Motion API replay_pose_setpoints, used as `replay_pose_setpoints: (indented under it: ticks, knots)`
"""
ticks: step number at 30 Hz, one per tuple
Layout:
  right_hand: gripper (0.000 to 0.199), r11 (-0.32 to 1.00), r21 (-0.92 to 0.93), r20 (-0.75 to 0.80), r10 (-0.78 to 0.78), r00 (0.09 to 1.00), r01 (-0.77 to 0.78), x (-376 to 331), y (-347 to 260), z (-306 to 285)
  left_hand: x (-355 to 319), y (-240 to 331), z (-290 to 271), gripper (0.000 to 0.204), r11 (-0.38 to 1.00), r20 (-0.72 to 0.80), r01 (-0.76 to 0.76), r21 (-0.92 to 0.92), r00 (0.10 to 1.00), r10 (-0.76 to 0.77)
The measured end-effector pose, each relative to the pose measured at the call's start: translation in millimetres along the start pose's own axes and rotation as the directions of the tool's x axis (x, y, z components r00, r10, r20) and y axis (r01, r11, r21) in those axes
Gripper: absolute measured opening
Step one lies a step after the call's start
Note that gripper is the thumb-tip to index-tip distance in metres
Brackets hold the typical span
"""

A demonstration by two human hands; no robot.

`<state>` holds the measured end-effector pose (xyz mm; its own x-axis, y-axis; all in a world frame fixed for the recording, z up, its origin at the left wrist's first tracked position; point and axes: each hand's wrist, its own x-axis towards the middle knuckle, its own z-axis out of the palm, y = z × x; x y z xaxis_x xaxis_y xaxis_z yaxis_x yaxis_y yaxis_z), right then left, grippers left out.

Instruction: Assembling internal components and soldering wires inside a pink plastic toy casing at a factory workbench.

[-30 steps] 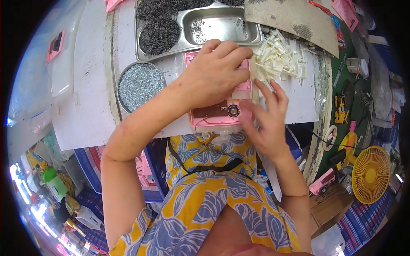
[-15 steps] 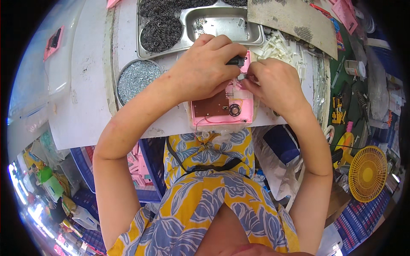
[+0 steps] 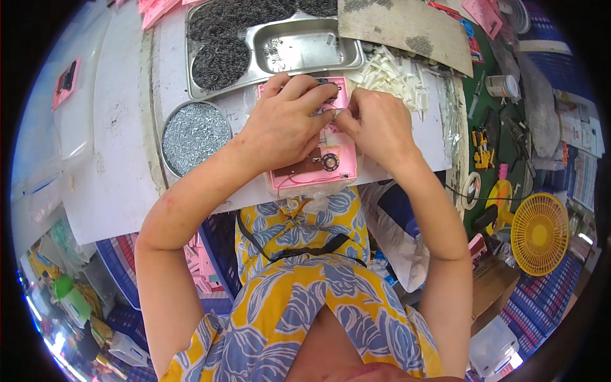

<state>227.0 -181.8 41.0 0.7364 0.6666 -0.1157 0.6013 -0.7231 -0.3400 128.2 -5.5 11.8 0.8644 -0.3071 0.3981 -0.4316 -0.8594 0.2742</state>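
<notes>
A pink plastic housing (image 3: 347,170) lies open on a clear plastic bag at the table's near edge. Inside it I see a brown board (image 3: 298,167), a round black part (image 3: 330,162) and thin wires. My left hand (image 3: 280,124) rests over the housing's left side, its fingers curled and the thumb meeting the forefinger. My right hand (image 3: 379,127) comes from the right with thumb and forefinger pinched. Both sets of fingertips meet over the upper middle of the housing, around something small and pale that I cannot make out. A black part shows at the housing's far end, partly covered by left fingers.
A round tin of silver screws (image 3: 196,137) stands left of my forearm. Beyond the housing is a metal tray (image 3: 309,48) with dark springs. White plastic pieces (image 3: 385,76) are heaped at the right, below a stained board (image 3: 407,28). A yellow fan (image 3: 540,234) stands far right.
The whole view has shifted, with the table things now farther left. My left fingers have come down off the black part, and my right fingertips have drawn in against my left ones.
</notes>
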Motion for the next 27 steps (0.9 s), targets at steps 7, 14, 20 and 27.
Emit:
replay_pose_setpoints:
  ticks: [7, 14, 20, 27]
  knots:
    - [0.031, 0.958, 0.200, -0.129, 0.232, 0.964, -0.204, -14.1, -10.0, 19.1, -0.6, 4.0, 3.6, 0.025, 0.998, -0.076, 0.013, 0.060, 0.997, -0.008]
    - [0.014, 0.567, 0.779, 0.171, 0.219, 0.961, -0.268, -19.8, 36.0, 17.5, -7.9, 0.5, 11.3, 0.034, 0.998, -0.026, 0.031, -0.047, 0.999, -0.032]
    - [0.012, 0.545, 0.783, 0.200, 0.235, 0.951, -0.300, -14.6, 30.3, 19.1, -10.7, 1.1, 12.8, 0.038, 0.998, -0.045, 0.044, -0.045, 0.998, -0.046]
    - [0.016, 0.854, 0.515, -0.216, 0.210, 0.953, -0.071, -26.9, 5.1, 34.7, -9.9, 1.7, 11.3, 0.036, 0.998, -0.046, 0.043, -0.038, 0.998, -0.045]
